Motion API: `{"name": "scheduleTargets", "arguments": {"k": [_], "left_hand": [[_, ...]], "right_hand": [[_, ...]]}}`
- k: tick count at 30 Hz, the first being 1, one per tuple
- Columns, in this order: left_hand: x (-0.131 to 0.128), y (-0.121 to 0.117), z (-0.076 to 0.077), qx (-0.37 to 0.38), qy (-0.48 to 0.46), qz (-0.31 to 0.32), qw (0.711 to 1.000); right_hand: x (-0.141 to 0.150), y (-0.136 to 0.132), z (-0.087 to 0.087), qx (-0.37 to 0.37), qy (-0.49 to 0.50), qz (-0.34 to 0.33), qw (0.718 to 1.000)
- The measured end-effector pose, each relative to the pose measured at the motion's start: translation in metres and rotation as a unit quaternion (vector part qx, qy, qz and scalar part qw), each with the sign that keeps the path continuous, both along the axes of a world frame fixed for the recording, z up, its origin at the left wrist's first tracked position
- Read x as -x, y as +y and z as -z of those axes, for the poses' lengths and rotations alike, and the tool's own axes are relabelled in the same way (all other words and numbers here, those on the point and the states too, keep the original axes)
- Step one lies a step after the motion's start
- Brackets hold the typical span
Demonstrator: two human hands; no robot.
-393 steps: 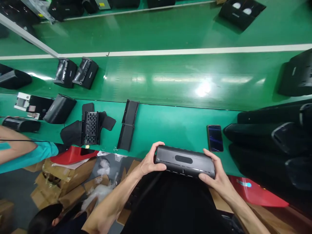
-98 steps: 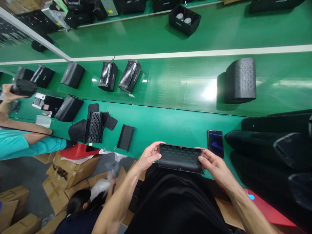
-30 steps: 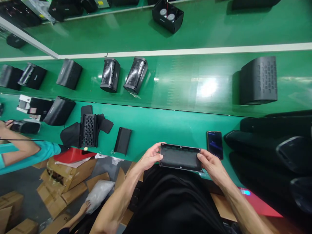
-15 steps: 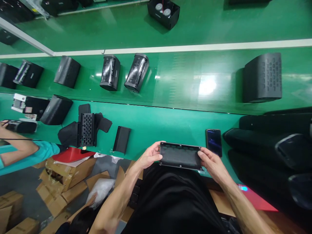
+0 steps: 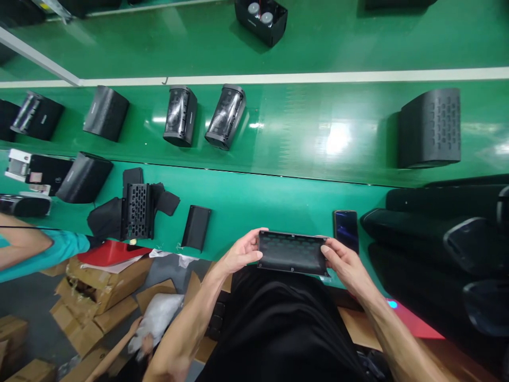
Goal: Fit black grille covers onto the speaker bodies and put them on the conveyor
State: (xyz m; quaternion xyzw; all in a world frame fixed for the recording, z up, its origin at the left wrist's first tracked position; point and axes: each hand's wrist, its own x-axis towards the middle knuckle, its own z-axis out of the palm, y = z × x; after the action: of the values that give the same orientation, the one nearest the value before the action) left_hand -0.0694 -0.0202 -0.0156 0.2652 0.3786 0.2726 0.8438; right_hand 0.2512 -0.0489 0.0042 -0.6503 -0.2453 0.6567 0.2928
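Note:
A black speaker grille panel (image 5: 292,253) is held level in front of my body, its hollow inner side facing up and small fixing points along its long edges. My left hand (image 5: 243,253) pinches its left end between thumb and fingers. At the opposite end, my right hand (image 5: 342,260) grips it the same way, with some fingers hidden beneath. Left of my hands a second black panel (image 5: 197,228) lies on the green bench. Farther left, a perforated black grille (image 5: 139,211) rests among dark cloth pieces (image 5: 106,218). A phone (image 5: 346,231) lies just beyond my right hand.
Large black cases (image 5: 429,228) crowd the right side. Across the green belt stand several black speakers (image 5: 226,116), including one at the right (image 5: 430,128). A co-worker's teal sleeve (image 5: 66,248) reaches in at the left. Cardboard boxes (image 5: 91,297) stand on the floor below.
Earlier I held a whole speaker and two panels lay on the bench; now I hold a panel and one lies there. Speakers on the belt shifted rightward. In the last second my grip stays nearly unchanged.

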Motion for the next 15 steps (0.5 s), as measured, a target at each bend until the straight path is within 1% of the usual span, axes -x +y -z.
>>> {"name": "scheduleTargets", "arguments": {"k": [3,7,10,13,15], "left_hand": [[0.000,0.001,0.000,0.001,0.003,0.003,1.000],[-0.001,0.000,0.002,0.013,-0.009,-0.009,1.000],[-0.002,0.000,0.003,0.041,-0.027,-0.052,0.997],[-0.002,0.001,0.005,0.080,-0.061,-0.097,0.990],[-0.003,0.004,0.007,0.093,-0.090,-0.121,0.984]], "right_hand": [[0.000,0.000,0.001,0.005,0.009,-0.002,1.000],[0.002,0.002,0.001,0.024,0.031,0.027,0.999],[0.004,0.002,0.003,0.042,0.055,0.049,0.996],[0.008,0.005,0.006,0.037,0.064,0.050,0.996],[0.014,0.008,0.006,0.039,0.065,0.063,0.995]]}}
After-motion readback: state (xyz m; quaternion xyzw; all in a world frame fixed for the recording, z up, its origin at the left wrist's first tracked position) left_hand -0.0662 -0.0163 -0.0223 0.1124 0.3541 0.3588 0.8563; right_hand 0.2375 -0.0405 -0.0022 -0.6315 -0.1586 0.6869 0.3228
